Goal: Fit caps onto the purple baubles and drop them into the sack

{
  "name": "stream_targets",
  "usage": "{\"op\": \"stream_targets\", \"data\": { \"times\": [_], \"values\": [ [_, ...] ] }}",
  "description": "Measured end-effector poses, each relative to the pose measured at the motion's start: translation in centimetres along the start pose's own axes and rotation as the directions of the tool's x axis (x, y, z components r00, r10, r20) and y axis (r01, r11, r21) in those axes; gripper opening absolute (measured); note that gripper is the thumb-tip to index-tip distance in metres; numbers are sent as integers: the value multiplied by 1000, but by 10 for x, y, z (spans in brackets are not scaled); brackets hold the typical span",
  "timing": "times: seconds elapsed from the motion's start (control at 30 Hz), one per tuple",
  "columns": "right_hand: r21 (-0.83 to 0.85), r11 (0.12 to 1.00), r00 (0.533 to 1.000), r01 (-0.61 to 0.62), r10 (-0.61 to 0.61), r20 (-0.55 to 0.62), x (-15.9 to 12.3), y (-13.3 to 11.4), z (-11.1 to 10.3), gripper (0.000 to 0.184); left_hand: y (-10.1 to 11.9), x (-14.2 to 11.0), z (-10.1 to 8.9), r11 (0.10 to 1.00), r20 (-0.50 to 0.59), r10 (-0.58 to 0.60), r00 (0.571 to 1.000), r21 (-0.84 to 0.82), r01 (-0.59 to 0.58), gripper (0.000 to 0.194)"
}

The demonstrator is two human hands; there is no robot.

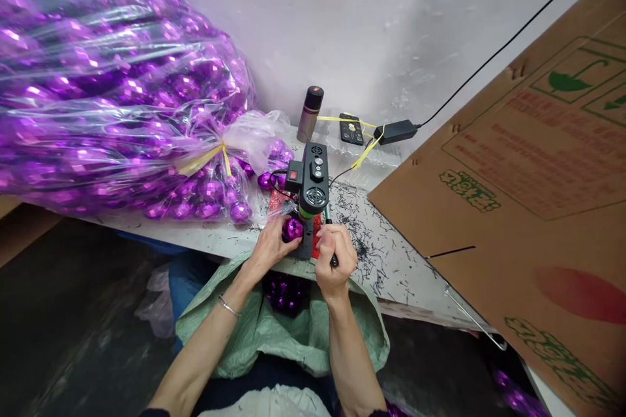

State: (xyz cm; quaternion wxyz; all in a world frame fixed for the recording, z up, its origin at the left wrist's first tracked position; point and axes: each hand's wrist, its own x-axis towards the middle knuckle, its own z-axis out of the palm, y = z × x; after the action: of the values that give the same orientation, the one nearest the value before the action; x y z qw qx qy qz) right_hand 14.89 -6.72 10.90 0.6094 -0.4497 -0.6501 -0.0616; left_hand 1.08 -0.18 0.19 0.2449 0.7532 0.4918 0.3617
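Observation:
Between the thumb and fingers of my left hand [274, 239] is a shiny purple mirror ball [292, 229], held against the front of a small black bench machine [314, 179]. My right hand [336, 258] is wrapped round the black-gripped lever [334, 260] on the machine's right side. The machine stands on a red base at the table's front edge. Below both hands, a green woven sack [235, 345] hangs wide at its mouth, with more purple balls [286, 293] inside.
A big clear bag of purple balls [122, 97] fills the left. Behind the machine stand a dark flask [310, 113], a black remote-like pad [351, 129] and a power adapter [396, 132]. Black clippings [362, 234] litter the table [405, 267]. A large cardboard box [518, 162] leans in at right.

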Motion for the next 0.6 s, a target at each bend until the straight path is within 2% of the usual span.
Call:
{"op": "stream_targets", "data": {
  "times": [0.13,0.3,0.4,0.6],
  "values": [
    [-3,1000,1000,6,-6,12,0,0,-1,27,1,-1,-1,998,17,33,999,56,-34,49],
    [-17,1000,1000,8,-8,16,0,-1,-1,27,1,3,5,993,-2,8,1000,115,-8,51],
    [-15,1000,1000,9,-8,12,0,-1,-1,26,-3,6,12,998,10,19,1000,64,-20,54],
    [-3,1000,1000,6,-6,16,-2,0,-2,27,-17,1,29,998,-52,31,998,-47,-33,65]
  ]
}}
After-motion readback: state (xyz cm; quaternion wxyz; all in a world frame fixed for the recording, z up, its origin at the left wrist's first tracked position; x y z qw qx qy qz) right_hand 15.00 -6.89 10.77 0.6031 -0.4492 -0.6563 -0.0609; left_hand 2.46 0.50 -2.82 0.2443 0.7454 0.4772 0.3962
